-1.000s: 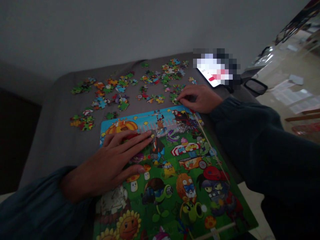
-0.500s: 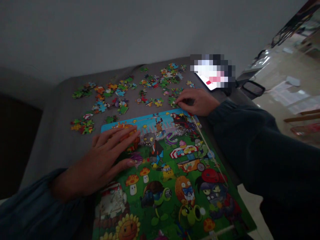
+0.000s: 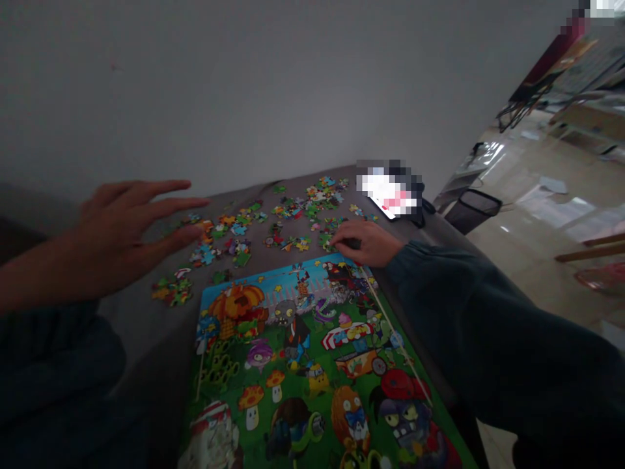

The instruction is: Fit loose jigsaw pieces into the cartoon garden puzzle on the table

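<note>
My left hand (image 3: pixel 131 234) is raised above the left side of the table, its fingers spread and nothing in them. Beneath and beyond it lie loose jigsaw pieces (image 3: pixel 238 225) in scattered clusters. My right hand (image 3: pixel 368 241) rests at the far right corner of the picture board. Its thumb and fingertips are pinched on a green puzzle piece (image 3: pixel 326 240), partly hidden by the fingers. The board (image 3: pixel 303 339) shows a colourful cartoon scene with zombies, mushrooms and a pumpkin, and lies flat in front of me.
A lit phone or tablet (image 3: pixel 390 195), partly pixelated, stands at the table's far right. A grey wall (image 3: pixel 273 85) rises behind the grey table (image 3: pixel 146 352). To the right are a dark-framed chair (image 3: pixel 481 202) and a shiny tiled floor (image 3: pixel 532 221).
My left hand has lifted off the board and moved up and left, uncovering the pumpkin. My right hand stays at the same pieces. The camera view has tilted upward.
</note>
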Tool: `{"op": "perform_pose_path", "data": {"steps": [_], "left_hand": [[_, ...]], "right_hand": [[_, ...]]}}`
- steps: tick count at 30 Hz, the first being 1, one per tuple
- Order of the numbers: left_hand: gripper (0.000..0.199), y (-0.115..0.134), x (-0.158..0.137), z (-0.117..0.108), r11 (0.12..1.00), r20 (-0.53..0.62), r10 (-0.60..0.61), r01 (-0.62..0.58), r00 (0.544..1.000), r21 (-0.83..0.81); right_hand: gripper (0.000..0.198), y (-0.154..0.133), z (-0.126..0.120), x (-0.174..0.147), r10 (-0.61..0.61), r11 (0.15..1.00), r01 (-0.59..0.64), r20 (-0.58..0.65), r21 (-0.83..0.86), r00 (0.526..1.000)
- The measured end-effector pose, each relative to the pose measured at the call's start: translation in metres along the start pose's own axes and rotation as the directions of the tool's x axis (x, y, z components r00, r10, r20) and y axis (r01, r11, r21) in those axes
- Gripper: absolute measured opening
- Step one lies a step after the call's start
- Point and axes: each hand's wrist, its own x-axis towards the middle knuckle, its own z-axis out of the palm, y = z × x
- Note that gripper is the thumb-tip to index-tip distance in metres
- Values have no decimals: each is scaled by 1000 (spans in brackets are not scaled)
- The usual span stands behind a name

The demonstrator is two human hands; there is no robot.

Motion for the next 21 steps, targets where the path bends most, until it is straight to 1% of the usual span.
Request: {"op": "perform_pose_path", "data": {"steps": [2,3,4,5,7,8,10,11,13,16,21], "left_hand": [[57,0,9,0,1000,-25,-11,11,1000,6],[61,-2,12,2,1000,-21,-6,6,1000,2],[65,-4,13,5,1000,-4,6,-6,1000,-6],[67,-7,12,8,1000,24,20,-20,1000,-14],[71,-16,10,11,999,40,39,-39,998,-18],[71,-21,8,11,999,24,38,-38,999,-11],[70,-32,6,9,1000,-1,17,-16,1000,23],[70,-37,7,7,999,-11,8,-8,1000,36],[72,-46,9,6,999,-22,5,-4,1000,33],[74,-55,16,12,1000,-43,15,-16,999,-21],[85,-55,27,24,996,41,0,4,999,-94]], "right_hand": [[20,-11,-6,1,-45,999,45,-7,-6,999],[22,-21,-9,2,-76,997,76,11,-8,997],[26,-33,-11,2,-113,994,114,46,-8,993],[32,-47,-13,1,-155,988,156,108,-1,982],[42,-78,-12,-1,-223,974,229,207,-1,952],[47,-92,-10,-4,-265,962,273,258,8,929],[51,-113,-1,-9,-332,939,343,346,31,878],[53,-119,5,-12,-343,932,361,373,23,862],[56,-124,14,-16,-336,928,372,404,-12,851],[57,-119,22,-18,-302,932,358,421,-58,855],[58,-115,23,-18,-252,937,334,464,-102,849]]}}
